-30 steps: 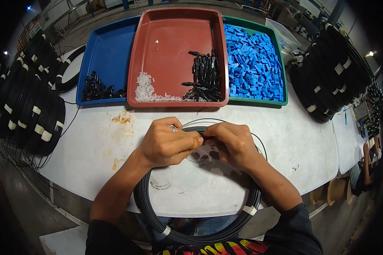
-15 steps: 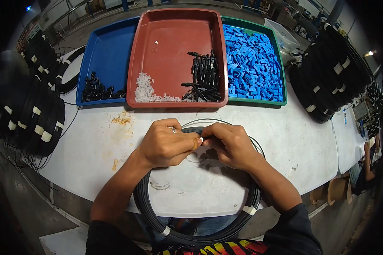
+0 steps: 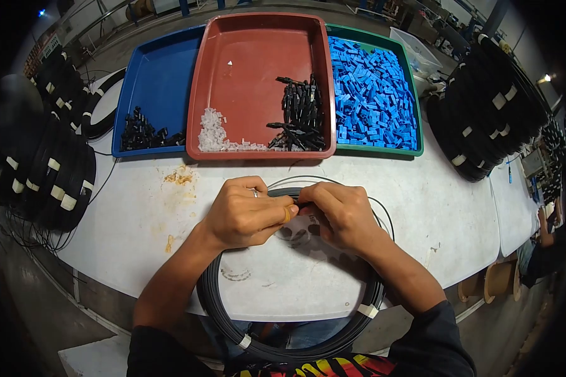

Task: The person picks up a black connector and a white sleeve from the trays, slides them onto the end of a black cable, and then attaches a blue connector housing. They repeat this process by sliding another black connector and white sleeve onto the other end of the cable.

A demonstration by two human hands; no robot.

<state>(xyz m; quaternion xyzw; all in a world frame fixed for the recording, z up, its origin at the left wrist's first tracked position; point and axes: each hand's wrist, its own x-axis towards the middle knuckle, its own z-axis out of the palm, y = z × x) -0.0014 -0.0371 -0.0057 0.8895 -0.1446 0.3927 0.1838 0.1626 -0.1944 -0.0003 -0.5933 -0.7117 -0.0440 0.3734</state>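
Above the far side of a coil of black cable, my two hands meet with their fingertips nearly touching. My left hand is closed in a pinch, thumb pressed toward the forefinger, with a ring on one finger. My right hand is closed too, its fingers bent downward. Between the fingertips shows a small dark piece that looks like the end of the black cable; the fingers cover most of it. White tape binds the coil, which overhangs the table's near edge. A loose cable loop arcs behind my hands.
Behind the coil stand a blue tray with black parts, a red tray with clear pieces and black connectors, and a green tray full of blue clips. Stacked cable coils flank the white table on both sides.
The white bit seen at my fingertips earlier no longer shows. My right hand has shifted slightly, and the loose cable loop bulges a little farther right. My left hand stays nearly still.
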